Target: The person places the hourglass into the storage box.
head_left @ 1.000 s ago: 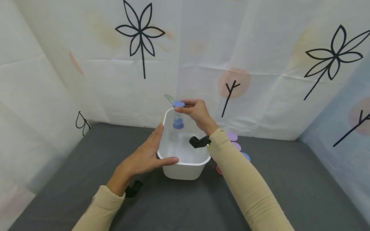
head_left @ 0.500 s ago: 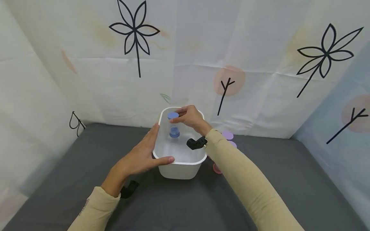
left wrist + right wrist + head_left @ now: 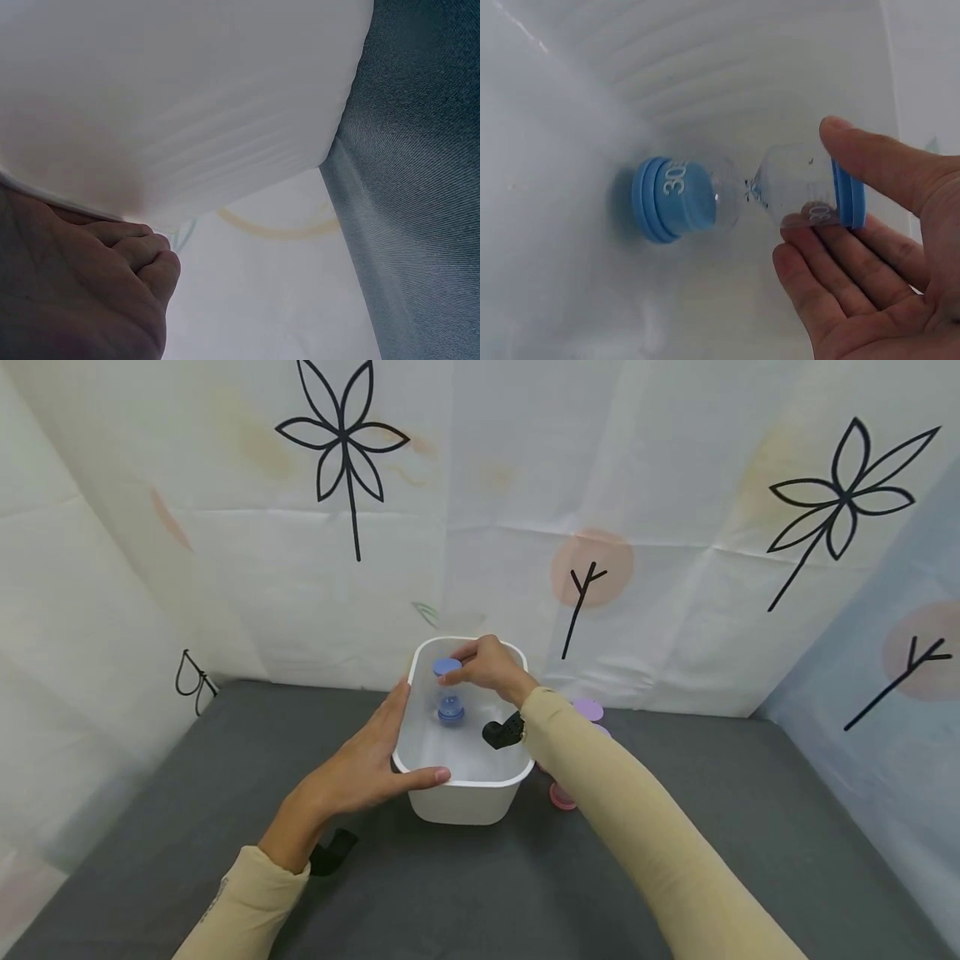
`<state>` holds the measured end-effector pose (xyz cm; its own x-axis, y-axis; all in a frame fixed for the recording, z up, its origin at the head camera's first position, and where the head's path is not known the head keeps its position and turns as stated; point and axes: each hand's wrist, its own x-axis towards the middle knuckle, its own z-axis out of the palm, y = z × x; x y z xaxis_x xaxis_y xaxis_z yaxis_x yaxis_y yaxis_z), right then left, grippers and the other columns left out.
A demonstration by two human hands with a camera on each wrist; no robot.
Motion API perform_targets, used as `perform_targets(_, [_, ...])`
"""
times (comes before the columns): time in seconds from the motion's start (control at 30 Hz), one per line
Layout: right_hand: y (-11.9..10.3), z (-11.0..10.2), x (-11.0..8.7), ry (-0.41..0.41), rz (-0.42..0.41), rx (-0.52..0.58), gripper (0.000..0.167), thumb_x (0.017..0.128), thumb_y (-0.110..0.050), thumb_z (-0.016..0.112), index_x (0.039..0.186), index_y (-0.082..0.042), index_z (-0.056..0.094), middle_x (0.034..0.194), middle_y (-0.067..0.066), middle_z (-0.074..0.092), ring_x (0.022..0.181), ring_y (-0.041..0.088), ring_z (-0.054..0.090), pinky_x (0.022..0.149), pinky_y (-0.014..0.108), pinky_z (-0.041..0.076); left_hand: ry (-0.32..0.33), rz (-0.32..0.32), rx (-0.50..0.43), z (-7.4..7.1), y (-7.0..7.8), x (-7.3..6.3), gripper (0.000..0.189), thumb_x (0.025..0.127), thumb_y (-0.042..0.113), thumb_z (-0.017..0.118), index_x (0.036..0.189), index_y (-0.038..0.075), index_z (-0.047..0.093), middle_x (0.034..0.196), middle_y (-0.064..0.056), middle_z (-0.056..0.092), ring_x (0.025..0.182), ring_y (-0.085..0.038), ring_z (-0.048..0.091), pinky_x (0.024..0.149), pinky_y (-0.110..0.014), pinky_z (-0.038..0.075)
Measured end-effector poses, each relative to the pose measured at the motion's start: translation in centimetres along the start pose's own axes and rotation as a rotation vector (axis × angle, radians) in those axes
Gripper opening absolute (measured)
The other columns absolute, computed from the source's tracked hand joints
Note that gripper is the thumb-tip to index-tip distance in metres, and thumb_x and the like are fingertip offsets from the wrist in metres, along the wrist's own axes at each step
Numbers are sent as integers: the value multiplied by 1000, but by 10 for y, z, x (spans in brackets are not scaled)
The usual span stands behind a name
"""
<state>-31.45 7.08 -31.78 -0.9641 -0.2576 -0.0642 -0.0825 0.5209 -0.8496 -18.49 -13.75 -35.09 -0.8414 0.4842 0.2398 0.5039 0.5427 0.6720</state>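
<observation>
In the head view a clear hourglass point(image 3: 447, 668) with blue end caps stands upright inside a white plastic bin point(image 3: 468, 812). My right hand point(image 3: 491, 668) holds its top cap between thumb and fingers. Up close in the right wrist view, the thumb lies on one side of the upper cap of the hourglass point(image 3: 690, 195), with the fingers along the other; blue sand fills the lower bulb, marked 30. My left hand point(image 3: 360, 768) rests on the bin's near left corner, thumb over the front rim, fingers straight along the outer wall, as the left wrist view point(image 3: 90, 277) also shows.
Right of the bin, partly behind my right forearm, are purple round caps point(image 3: 587, 708) and a red round one point(image 3: 562, 797); the things they belong to are mostly hidden. A dark grey cloth covers the table point(image 3: 180, 810). A patterned white curtain point(image 3: 480, 485) hangs behind.
My right hand has lowered the hourglass from above the bin's far rim down into the bin. My left hand keeps its place on the rim. The head view has shifted slightly.
</observation>
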Motion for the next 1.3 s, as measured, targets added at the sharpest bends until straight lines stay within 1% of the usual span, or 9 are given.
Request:
perform_targets(0.17, [0,0,3,5,27,-9,43,79,-11,89,116,2,72,107,12,71,97,22,63,89,34,51,-2,-19,3,0,0,1,122,85,59,75,163,20,-11,169,-1,0,150,-30,21,111,-59,32])
perform_targets(0.3, [0,1,5,-7,42,-39,42,78,-11,89,113,2,73,108,11,69,96,22,61,87,34,51,4,-16,3,0,0,2,123,84,58,76,163,20,-10,169,1,0,149,-31,22,111,-58,33])
perform_targets(0.47, [-1,3,7,-7,77,-36,44,78,-11,90,117,1,72,112,11,69,98,23,64,91,35,51,3,-4,-17,1,1,2,121,84,56,76,162,28,-12,169,1,1,146,-32,28,107,-59,38])
perform_targets(0.57, [-1,3,6,-3,82,-24,45,78,-11,90,118,0,71,113,11,69,101,25,65,93,36,51,5,-3,-21,1,2,2,120,85,56,76,161,31,-13,169,1,3,144,-32,32,105,-58,40])
perform_targets(0.73, [-1,3,5,-1,77,6,46,77,-9,90,118,0,72,110,11,71,100,24,66,92,35,52,7,5,-15,1,2,2,120,85,56,76,162,30,-13,169,-1,3,144,-31,31,105,-58,40])
perform_targets(0.87, [-1,3,5,-11,82,42,47,75,-5,90,117,1,72,105,11,72,97,22,66,91,34,52,9,2,-10,1,1,2,120,85,56,75,162,25,-12,169,-2,2,147,-31,27,107,-59,37])
perform_targets(0.97, [-1,3,6,-15,79,54,47,74,-3,90,117,2,72,104,11,72,96,22,65,89,34,52,13,2,-5,1,0,1,121,85,57,75,163,23,-11,169,-3,3,147,-31,26,108,-59,36])
perform_targets(1.13, [-1,3,5,-18,77,54,49,74,-4,91,119,3,71,110,13,71,99,24,66,89,33,53,13,2,0,1,-1,1,121,85,57,75,163,24,-11,169,-3,4,147,-31,26,107,-59,37])
perform_targets(1.3, [-1,3,4,-5,83,50,52,74,-6,91,120,2,70,117,13,69,105,26,65,93,34,52,7,-9,4,2,-2,1,122,85,59,75,163,22,-11,169,-3,2,149,-31,24,108,-60,35])
